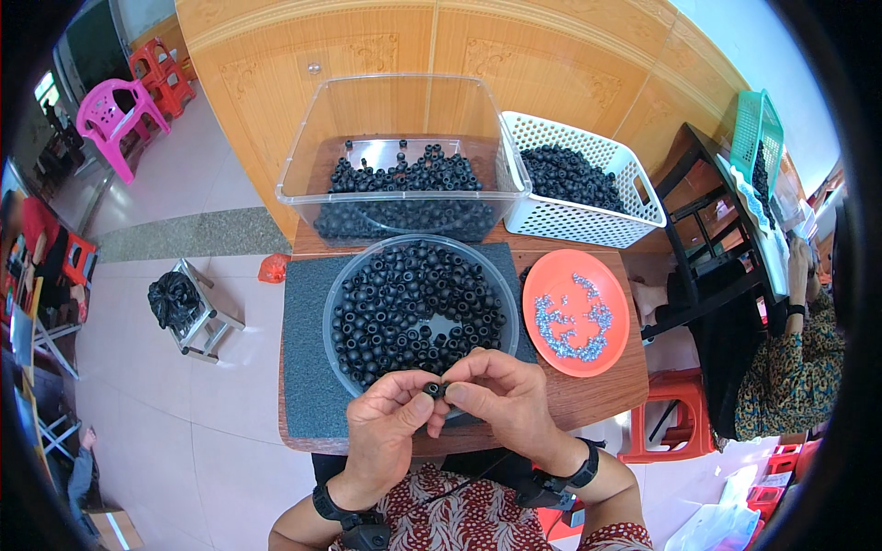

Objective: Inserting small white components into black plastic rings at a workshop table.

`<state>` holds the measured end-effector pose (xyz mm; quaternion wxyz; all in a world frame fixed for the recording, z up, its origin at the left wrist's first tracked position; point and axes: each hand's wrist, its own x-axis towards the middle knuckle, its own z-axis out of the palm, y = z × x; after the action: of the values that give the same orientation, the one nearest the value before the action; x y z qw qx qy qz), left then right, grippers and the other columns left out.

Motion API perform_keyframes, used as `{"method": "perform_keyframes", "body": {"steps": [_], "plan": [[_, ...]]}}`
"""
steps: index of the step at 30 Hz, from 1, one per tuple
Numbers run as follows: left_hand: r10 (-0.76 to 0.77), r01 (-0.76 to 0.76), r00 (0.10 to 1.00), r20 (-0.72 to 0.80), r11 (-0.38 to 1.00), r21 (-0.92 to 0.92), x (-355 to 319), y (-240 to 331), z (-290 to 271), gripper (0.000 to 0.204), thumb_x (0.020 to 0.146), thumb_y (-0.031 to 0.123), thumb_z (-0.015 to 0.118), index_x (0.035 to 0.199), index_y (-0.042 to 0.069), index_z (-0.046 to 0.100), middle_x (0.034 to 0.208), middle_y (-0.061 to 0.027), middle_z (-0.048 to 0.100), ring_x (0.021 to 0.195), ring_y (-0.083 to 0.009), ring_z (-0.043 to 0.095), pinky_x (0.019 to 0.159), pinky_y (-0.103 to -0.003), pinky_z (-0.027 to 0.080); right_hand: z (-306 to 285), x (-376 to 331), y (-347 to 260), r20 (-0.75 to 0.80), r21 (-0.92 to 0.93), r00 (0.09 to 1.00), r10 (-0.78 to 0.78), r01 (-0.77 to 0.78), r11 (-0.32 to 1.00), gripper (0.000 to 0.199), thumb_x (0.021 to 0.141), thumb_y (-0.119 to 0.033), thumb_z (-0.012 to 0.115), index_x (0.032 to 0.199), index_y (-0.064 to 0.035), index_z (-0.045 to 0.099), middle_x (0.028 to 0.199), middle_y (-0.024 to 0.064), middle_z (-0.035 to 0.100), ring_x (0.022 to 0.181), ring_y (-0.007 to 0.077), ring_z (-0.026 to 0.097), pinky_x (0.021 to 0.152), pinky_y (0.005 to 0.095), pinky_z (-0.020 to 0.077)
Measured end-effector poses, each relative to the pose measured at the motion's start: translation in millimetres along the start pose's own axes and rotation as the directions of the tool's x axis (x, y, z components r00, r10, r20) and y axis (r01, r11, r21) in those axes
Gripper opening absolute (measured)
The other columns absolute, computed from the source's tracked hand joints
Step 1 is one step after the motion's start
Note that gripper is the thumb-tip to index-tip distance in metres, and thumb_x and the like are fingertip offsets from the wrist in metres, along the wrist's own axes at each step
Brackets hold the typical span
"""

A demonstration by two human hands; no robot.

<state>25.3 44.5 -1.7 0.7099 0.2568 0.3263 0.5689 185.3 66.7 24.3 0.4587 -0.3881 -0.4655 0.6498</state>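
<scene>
Just above the near edge of a round clear tub (439, 324), my two hands meet fingertip to fingertip. My left hand (384, 430) pinches a small black round part with a hole (434, 390) between thumb and fingers. From the other side, the thumb and forefinger of my right hand (510, 401) press together at that part; anything else between them is too small to make out. Many loose black parts of the same kind (395, 285) fill the tub. Right of it, an orange-red plate (549, 273) carries scattered small silvery pieces (599, 317).
The tub rests on a dark grey mat (308, 367) on a wooden table (606, 397). Behind stand a clear bin (395, 196) and a white perforated basket (579, 223), both holding black parts. A red stool (675, 418) and another person (792, 363) are at the right.
</scene>
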Motion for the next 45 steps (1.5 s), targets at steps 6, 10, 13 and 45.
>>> {"method": "perform_keyframes", "body": {"steps": [6, 10, 13, 45], "plan": [[0.001, -0.001, 1.0, -0.001, 1.0, 0.013, -1, 0, 1, 0.023, 0.088, 0.009, 0.065, 0.105, -0.006, 0.059, 0.086, -0.0147, 0.066, 0.07, -0.0183, 0.063, 0.06, -0.029, 0.052, -9, 5, 8, 0.033, 0.24, 0.99, 0.134, -0.138, 0.961, 0.016, 0.09, -0.007, 0.063, 0.1, 0.0048, 0.062, 0.091, 0.008, 0.066, 0.081, 0.0125, 0.062, 0.075, 0.0264, 0.0507], [-0.017, 0.017, 1.0, -0.015, 0.999, 0.035, -1, 1, 2, 0.023, 0.088, 0.007, 0.065, 0.105, -0.006, 0.059, 0.086, -0.015, 0.067, 0.069, -0.0183, 0.064, 0.058, -0.029, 0.052, -9, 5, 12, 0.031, 0.283, 0.988, 0.155, -0.157, 0.946, 0.016, 0.089, -0.006, 0.064, 0.101, 0.0053, 0.061, 0.092, 0.0084, 0.066, 0.079, 0.0124, 0.062, 0.074, 0.0256, 0.051], [-0.028, 0.029, 0.999, -0.017, 0.999, 0.046, -2, 1, 1, 0.023, 0.087, 0.007, 0.065, 0.105, -0.006, 0.06, 0.086, -0.015, 0.067, 0.069, -0.0183, 0.064, 0.058, -0.029, 0.053, -2, 1, 6, -0.036, 0.144, 0.997, 0.072, -0.066, 0.987, 0.017, 0.088, -0.007, 0.066, 0.099, 0.0052, 0.062, 0.091, 0.0079, 0.066, 0.076, 0.0102, 0.06, 0.07, 0.0248, 0.0497], [-0.051, 0.049, 0.999, 0.004, 0.966, 0.256, -4, 0, -1, 0.024, 0.09, 0.008, 0.063, 0.111, -0.005, 0.06, 0.088, -0.0102, 0.067, 0.067, -0.0095, 0.059, 0.06, -0.02, 0.049, -9, 7, -3, 0.323, -0.674, 0.727, -0.605, 0.626, 0.392, 0.019, 0.071, 0.003, 0.069, 0.088, 0.0006, 0.061, 0.073, 0.0087, 0.058, 0.063, 0.0263, 0.051, 0.055, 0.0346, 0.0399]]}}
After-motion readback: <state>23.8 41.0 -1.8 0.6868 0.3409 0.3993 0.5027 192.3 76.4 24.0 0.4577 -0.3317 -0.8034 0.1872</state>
